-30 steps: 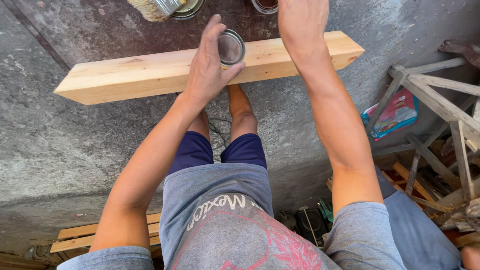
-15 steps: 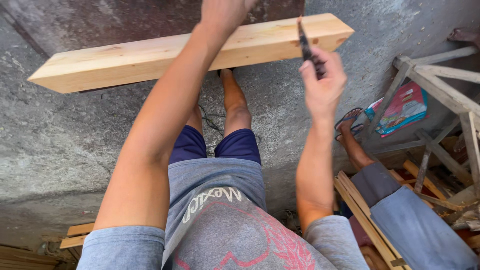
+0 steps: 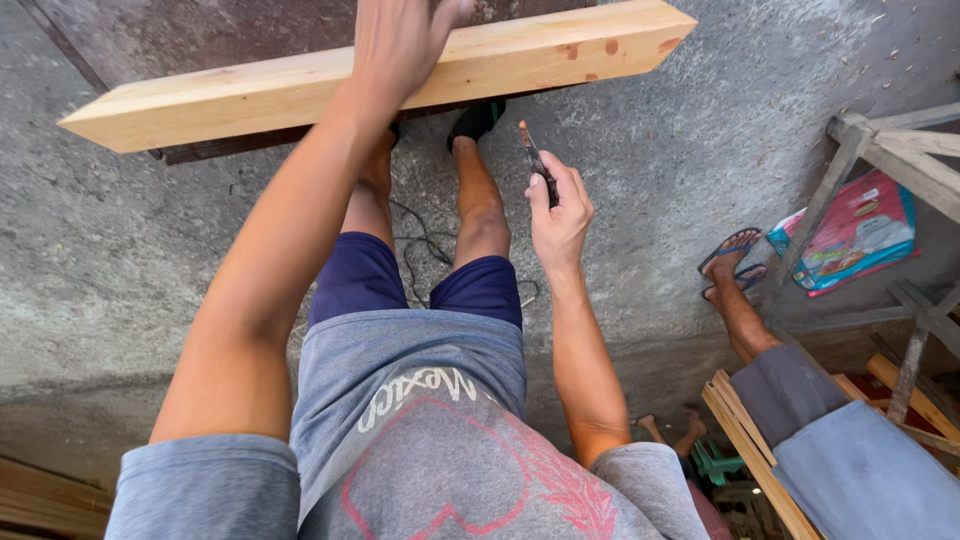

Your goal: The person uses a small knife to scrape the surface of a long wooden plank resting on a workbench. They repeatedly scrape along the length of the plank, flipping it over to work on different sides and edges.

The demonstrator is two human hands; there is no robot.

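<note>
Pencil (image 3: pixel 537 163) pinched in my right hand (image 3: pixel 560 215), my left hand (image 3: pixel 400 45) flat on the plank (image 3: pixel 250 95); steadying wood first should keep marks true.

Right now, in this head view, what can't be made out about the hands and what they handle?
- Left hand: its fingers are cut off by the top edge and blurred, so their contact with the long pale wooden beam is unclear.
- Thin dark stick-like tool: too small to identify; the right hand hides its lower end.
</note>
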